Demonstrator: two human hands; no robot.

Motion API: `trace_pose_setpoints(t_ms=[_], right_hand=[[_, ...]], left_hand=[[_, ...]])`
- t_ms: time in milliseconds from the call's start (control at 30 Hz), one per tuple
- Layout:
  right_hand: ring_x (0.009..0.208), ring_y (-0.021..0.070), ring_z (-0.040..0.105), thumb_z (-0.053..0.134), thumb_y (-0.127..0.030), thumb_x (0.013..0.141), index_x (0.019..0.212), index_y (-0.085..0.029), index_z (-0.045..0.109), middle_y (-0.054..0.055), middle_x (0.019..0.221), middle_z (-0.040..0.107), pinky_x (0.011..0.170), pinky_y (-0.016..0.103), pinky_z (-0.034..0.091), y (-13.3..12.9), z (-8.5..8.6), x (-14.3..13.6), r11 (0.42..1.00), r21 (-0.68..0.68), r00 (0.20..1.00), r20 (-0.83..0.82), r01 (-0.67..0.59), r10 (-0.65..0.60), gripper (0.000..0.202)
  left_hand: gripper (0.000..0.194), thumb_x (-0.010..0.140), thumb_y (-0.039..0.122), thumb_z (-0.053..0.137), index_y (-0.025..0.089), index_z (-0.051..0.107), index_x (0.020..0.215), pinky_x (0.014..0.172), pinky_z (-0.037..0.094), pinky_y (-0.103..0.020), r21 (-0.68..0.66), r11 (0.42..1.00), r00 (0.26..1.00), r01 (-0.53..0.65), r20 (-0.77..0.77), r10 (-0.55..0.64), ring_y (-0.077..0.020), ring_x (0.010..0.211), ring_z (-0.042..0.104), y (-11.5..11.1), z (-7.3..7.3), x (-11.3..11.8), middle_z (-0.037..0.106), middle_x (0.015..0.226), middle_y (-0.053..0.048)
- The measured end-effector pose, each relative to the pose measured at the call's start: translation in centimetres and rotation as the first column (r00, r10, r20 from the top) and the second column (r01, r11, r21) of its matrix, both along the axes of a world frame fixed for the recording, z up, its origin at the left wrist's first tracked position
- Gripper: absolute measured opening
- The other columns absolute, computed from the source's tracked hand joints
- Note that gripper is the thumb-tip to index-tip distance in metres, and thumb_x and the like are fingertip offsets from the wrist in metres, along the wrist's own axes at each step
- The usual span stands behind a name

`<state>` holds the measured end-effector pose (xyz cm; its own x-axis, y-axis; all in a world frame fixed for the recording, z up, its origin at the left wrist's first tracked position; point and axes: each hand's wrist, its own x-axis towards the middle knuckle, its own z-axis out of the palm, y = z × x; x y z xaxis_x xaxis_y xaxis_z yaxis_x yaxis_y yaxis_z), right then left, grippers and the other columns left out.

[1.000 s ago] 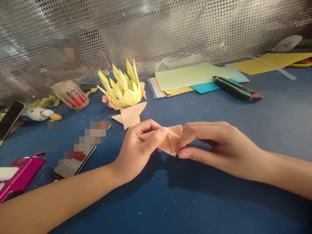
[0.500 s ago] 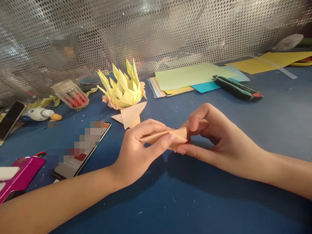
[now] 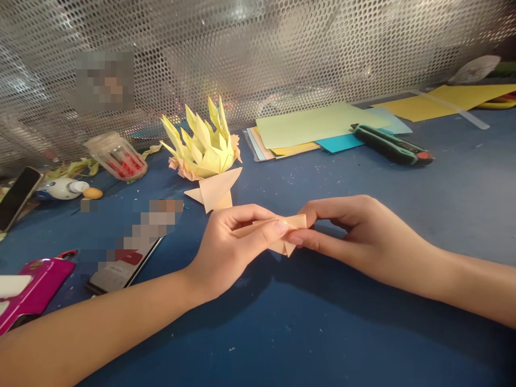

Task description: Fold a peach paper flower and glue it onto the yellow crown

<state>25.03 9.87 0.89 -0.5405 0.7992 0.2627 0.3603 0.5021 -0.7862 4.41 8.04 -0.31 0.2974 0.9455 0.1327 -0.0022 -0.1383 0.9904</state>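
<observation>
A small folded piece of peach paper point(image 3: 278, 246) is held above the blue table between both hands. My left hand point(image 3: 234, 247) pinches it from the left, thumb on top and fingers behind. At its right end, my right hand point(image 3: 350, 231) has it between thumb and index finger. Just beyond my left hand lie pale peach folded paper pieces point(image 3: 217, 189). They sit in front of a yellow-green origami flower point(image 3: 205, 145) with pointed petals and peach folds around its base.
A stack of coloured paper point(image 3: 306, 126) and a green-black cutter point(image 3: 393, 146) lie at the back right. On the left are a phone point(image 3: 121, 269), a plastic jar point(image 3: 119, 156), a magenta object point(image 3: 44, 285) and a second phone point(image 3: 18, 199). Perforated metal point(image 3: 274, 54) stands behind the table.
My right hand's raised index finger has come down, and the hand has closed on the right end of the paper. The held paper has tilted, with a corner pointing down.
</observation>
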Motion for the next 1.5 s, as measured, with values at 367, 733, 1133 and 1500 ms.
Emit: trace_pose_setpoints(t_ms=[367, 733, 1133, 1500], right_hand=[[0.05, 0.0101, 0.049, 0.073, -0.056, 0.087, 0.065, -0.022, 0.07, -0.003, 0.056, 0.065, 0.045, 0.024, 0.034, -0.2, -0.1, -0.1, 0.998, -0.05, 1.0, -0.002, 0.029, -0.029, 0.041], [0.061, 0.0143, 0.061, 0.072, -0.062, 0.086, 0.071, -0.022, 0.071, 0.0, 0.066, 0.071, 0.054, 0.025, 0.045, 0.4, -0.5, 0.2, 0.991, -0.13, 0.995, -0.09, 0.039, -0.051, 0.043], [0.08, 0.0174, 0.068, 0.075, -0.056, 0.086, 0.081, -0.026, 0.075, -0.001, 0.086, 0.076, 0.072, 0.029, 0.053, 0.9, -0.8, 0.5, 0.989, -0.105, 0.981, -0.154, 0.102, -0.118, 0.03], [0.075, 0.0121, 0.071, 0.064, -0.028, 0.093, 0.086, -0.027, 0.071, -0.006, 0.084, 0.078, 0.067, 0.024, 0.051, 0.8, -0.6, 0.6, 0.969, 0.228, 0.994, 0.043, 0.09, -0.102, 0.01]], left_hand=[[0.021, 0.09, 0.03, 0.073, 0.023, 0.079, 0.071, 0.061, 0.048, -0.021, 0.037, 0.997, 0.993, -0.066, -0.093, 0.069, -0.0116, 0.065, 0.061, 0.2, -0.2, -0.1, 0.072, 0.067, 0.002], [0.008, 0.09, 0.033, 0.08, 0.027, 0.083, 0.086, 0.076, 0.054, -0.015, -0.016, 0.996, 0.994, -0.089, 0.055, 0.09, -0.0103, 0.084, 0.072, 0.2, -0.7, -0.1, 0.081, 0.087, 0.005], [0.025, 0.081, 0.024, 0.083, 0.018, 0.062, 0.068, 0.057, 0.046, -0.012, -0.079, 0.995, 0.997, -0.057, -0.046, 0.054, -0.0043, 0.061, 0.057, 0.3, -0.2, 0.3, 0.063, 0.064, 0.008], [0.014, 0.088, 0.027, 0.074, 0.018, 0.068, 0.079, 0.069, 0.051, -0.018, 0.008, 1.0, 0.985, -0.007, -0.171, 0.009, -0.0104, 0.072, 0.067, -0.2, 0.2, 0.5, 0.071, 0.075, 0.003]])
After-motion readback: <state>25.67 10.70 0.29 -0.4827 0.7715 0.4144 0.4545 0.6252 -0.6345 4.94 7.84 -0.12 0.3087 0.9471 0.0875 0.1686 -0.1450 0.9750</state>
